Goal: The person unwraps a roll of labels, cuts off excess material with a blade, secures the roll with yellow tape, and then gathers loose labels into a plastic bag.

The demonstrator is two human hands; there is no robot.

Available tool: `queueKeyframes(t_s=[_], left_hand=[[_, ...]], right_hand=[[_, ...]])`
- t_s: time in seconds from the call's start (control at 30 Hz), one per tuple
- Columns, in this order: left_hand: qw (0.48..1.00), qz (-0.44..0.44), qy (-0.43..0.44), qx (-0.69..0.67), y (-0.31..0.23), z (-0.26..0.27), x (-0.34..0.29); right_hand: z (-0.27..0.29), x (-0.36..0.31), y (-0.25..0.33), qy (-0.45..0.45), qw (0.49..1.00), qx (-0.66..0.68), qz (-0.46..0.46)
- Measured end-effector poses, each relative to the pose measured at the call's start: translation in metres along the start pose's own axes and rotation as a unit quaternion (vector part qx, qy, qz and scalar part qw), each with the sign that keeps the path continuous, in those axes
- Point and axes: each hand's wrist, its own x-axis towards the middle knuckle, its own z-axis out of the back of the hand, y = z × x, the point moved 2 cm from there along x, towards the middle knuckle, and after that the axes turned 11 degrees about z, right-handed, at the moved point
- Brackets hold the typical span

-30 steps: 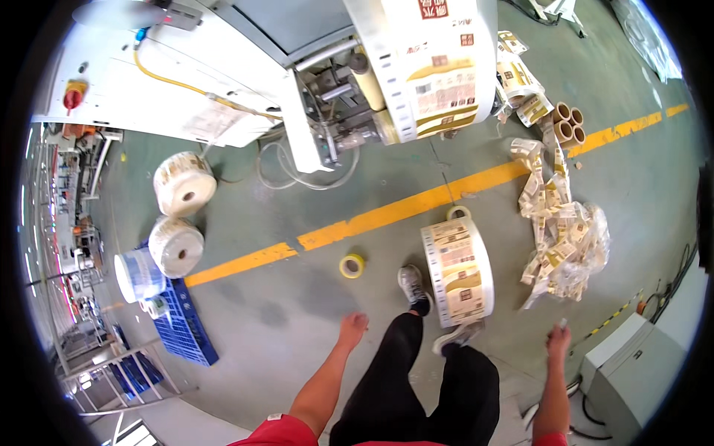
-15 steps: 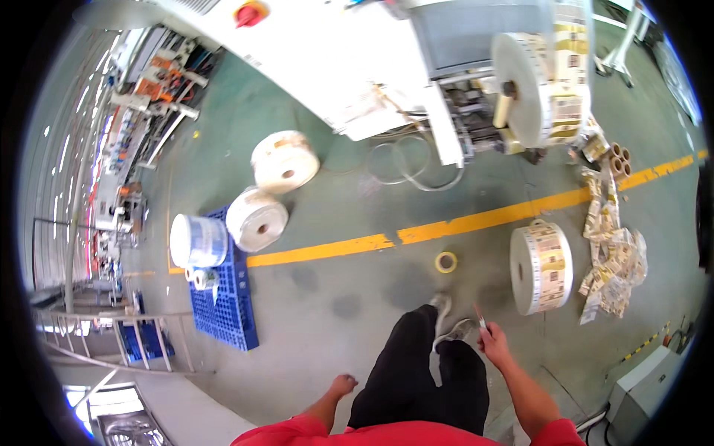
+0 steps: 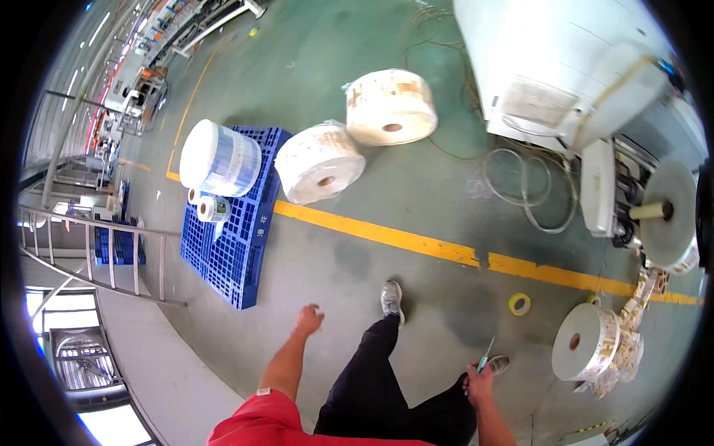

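My right hand (image 3: 479, 380) is closed around a slim utility knife (image 3: 483, 361) with a teal handle; its thin blade points up and away from me. My left hand (image 3: 309, 320) hangs out to the left, fingers curled, with a small whitish spot at the fingertips that is too small to name. It touches nothing around it; nearest is the blue plastic pallet (image 3: 249, 286). On the pallet lie a large blue-and-white film roll (image 3: 236, 163) and a small roll (image 3: 214, 209). A wrapped white roll (image 3: 316, 163) leans by the pallet's edge, beside another roll (image 3: 390, 108) on the floor.
A yellow line (image 3: 387, 236) crosses the floor. A yellow tape roll (image 3: 519, 303) lies ahead right, near a printed film roll (image 3: 587, 342) and crumpled film (image 3: 631, 353). A white machine (image 3: 543, 59) with a loose hose (image 3: 532, 208) stands far right. Metal railing (image 3: 97, 279) is at left.
My view has swung left, and I have stepped that way, bringing the pallet and its rolls closer. My left arm has reached farther forward. The knife stays in my right hand.
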Motion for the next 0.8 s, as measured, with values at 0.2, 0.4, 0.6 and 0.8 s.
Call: queueKeyframes(t_s=[0.2,0.4,0.6,0.8], left_hand=[[0.99,-0.066,-0.122,-0.04,-0.063,0.174,0.207],[0.958,-0.135,-0.239,-0.085,-0.138,0.298,0.358],[0.921,-0.213,-0.324,-0.049,-0.22,0.356,0.51],[0.948,-0.198,-0.25,0.006,-0.283,0.313,0.559]], right_hand=[[-0.232,0.064,0.073,0.05,0.993,0.1,-0.048],[-0.395,0.165,0.126,0.139,0.987,0.08,-0.01],[-0.518,0.253,0.133,0.136,0.99,0.019,-0.017],[-0.663,0.319,0.128,0.081,0.997,0.003,-0.019]])
